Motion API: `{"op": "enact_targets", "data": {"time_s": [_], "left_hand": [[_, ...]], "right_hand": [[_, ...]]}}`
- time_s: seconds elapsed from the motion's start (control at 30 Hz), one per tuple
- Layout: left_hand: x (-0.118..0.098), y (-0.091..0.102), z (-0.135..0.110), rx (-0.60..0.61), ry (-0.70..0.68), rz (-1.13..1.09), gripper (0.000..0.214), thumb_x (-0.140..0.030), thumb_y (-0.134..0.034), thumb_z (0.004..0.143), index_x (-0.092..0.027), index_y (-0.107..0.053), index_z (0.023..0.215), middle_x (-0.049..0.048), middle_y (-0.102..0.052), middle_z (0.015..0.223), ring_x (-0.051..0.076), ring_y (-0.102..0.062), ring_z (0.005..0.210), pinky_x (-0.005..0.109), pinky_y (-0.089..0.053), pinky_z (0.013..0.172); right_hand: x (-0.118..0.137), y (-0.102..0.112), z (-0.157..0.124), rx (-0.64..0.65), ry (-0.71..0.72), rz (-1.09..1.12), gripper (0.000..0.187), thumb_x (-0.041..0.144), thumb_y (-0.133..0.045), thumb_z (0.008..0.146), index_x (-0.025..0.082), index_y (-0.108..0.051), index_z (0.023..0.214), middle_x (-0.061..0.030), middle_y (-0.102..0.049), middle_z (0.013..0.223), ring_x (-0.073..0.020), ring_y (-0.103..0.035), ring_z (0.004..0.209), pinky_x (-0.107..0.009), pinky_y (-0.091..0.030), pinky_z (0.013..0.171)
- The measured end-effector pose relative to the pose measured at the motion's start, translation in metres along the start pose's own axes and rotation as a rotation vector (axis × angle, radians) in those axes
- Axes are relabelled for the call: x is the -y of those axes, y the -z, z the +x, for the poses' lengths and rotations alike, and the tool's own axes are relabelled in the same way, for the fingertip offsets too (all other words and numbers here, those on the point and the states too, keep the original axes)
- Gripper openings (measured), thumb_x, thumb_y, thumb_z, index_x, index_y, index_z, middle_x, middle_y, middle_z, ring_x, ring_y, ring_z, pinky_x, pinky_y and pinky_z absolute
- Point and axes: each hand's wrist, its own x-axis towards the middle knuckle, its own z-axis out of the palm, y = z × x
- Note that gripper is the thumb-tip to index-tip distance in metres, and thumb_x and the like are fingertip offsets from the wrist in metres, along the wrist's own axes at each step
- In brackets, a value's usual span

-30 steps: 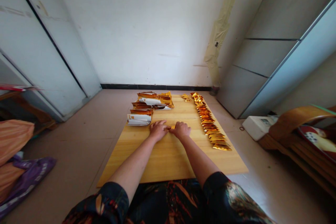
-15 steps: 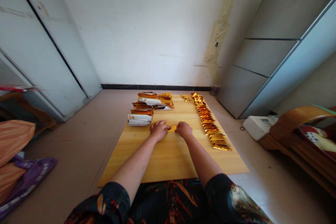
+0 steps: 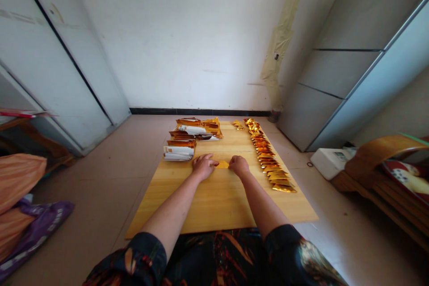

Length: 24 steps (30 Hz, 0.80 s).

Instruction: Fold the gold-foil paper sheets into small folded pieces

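A small gold foil paper [image 3: 222, 165] lies flat on the wooden board [image 3: 214, 205], between my two hands. My left hand [image 3: 202, 165] presses on its left end with fingers curled down onto it. My right hand [image 3: 238, 165] is closed and pinches its right end. A long row of folded gold pieces [image 3: 268, 157] runs along the board's right side. Stacks of unfolded gold and white paper [image 3: 182, 143] sit at the board's far left, just beyond my left hand.
The board rests on a tiled floor by a white wall. A wooden chair [image 3: 385, 161] and a white box [image 3: 330, 161] stand at the right. An orange cloth and a purple bag [image 3: 31, 228] lie at the left. Two loose gold pieces [image 3: 237, 124] lie at the far edge.
My right hand has slid to the right, away from my left hand, and more of the gold paper shows between them. The left hand has stayed in place.
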Motion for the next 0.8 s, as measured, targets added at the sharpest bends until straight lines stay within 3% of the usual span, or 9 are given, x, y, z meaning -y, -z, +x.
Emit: {"op": "enact_targets", "data": {"time_s": [0.23,0.4,0.5,0.63,0.8], "left_hand": [[0.000,0.000,0.000,0.004,-0.001,0.005,0.029,-0.028,-0.056,0.080,-0.042,-0.068,0.102,-0.0076,-0.049,0.138,0.020,-0.042,0.126,0.039,-0.028,0.105],[0.000,0.000,0.000,-0.011,0.001,0.000,0.027,-0.028,-0.057,0.080,-0.041,-0.069,0.100,-0.0080,-0.050,0.137,0.021,-0.042,0.125,0.039,-0.029,0.104],[-0.001,0.000,0.000,-0.017,0.002,0.000,0.026,-0.029,-0.058,0.079,-0.041,-0.069,0.099,-0.0071,-0.051,0.136,0.022,-0.042,0.125,0.040,-0.029,0.104],[-0.002,0.001,-0.001,-0.015,0.004,-0.015,0.026,-0.029,-0.059,0.078,-0.039,-0.070,0.099,-0.0051,-0.052,0.136,0.024,-0.042,0.126,0.042,-0.028,0.105],[-0.003,0.002,-0.001,-0.015,0.004,-0.027,0.023,-0.030,-0.058,0.078,-0.037,-0.071,0.096,-0.0040,-0.052,0.135,0.025,-0.042,0.126,0.044,-0.026,0.106]], "right_hand": [[-0.012,0.012,-0.003,-0.017,-0.026,0.047,0.020,0.011,-0.058,0.068,0.019,-0.071,0.079,-0.0040,-0.071,0.083,-0.0156,-0.063,0.077,-0.020,-0.038,0.060],[-0.016,0.012,-0.003,-0.100,0.021,0.169,0.018,0.010,-0.056,0.069,0.017,-0.069,0.080,-0.0023,-0.069,0.078,-0.0128,-0.060,0.072,-0.019,-0.037,0.059],[-0.004,0.005,-0.008,-0.144,0.061,0.194,0.013,0.022,-0.061,0.072,0.018,-0.067,0.082,-0.0021,-0.067,0.081,-0.0128,-0.059,0.074,-0.020,-0.038,0.061],[0.023,-0.006,-0.019,-0.145,0.067,0.027,0.025,0.042,-0.066,0.072,0.020,-0.067,0.084,-0.0071,-0.064,0.096,-0.0201,-0.058,0.091,-0.027,-0.040,0.071],[0.041,-0.011,-0.023,-0.132,0.040,-0.062,0.028,0.043,-0.064,0.075,0.019,-0.066,0.089,-0.0112,-0.061,0.103,-0.0255,-0.055,0.100,-0.036,-0.041,0.078]]}}
